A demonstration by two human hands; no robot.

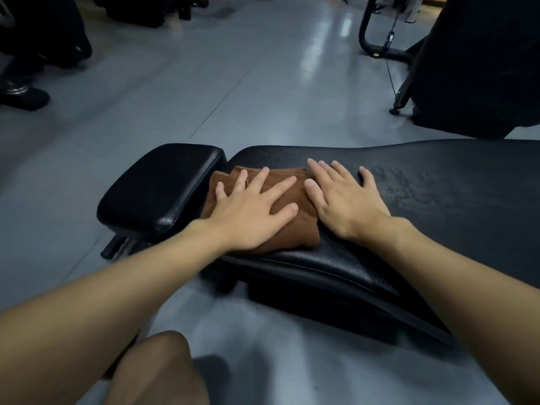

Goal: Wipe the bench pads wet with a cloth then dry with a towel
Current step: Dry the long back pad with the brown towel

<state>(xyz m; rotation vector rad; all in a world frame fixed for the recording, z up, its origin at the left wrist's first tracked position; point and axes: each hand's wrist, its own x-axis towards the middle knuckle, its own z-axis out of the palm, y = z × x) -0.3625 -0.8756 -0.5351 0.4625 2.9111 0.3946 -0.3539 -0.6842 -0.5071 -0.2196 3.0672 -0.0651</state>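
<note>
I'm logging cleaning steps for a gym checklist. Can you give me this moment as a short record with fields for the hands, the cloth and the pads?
left hand: flat on the brown cloth, fingers spread
right hand: flat on the long pad, at the cloth's right edge
cloth position: folded, on the long pad at its end near the small pad
small pad state: bare, neither hand touches it
cloth wet or dry: cannot tell
surroundings: grey floor, dark gym equipment behind

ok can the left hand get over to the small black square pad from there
Probably yes: the left hand lies flat on the folded brown cloth, right beside the small black square pad, with nothing between them.
</note>
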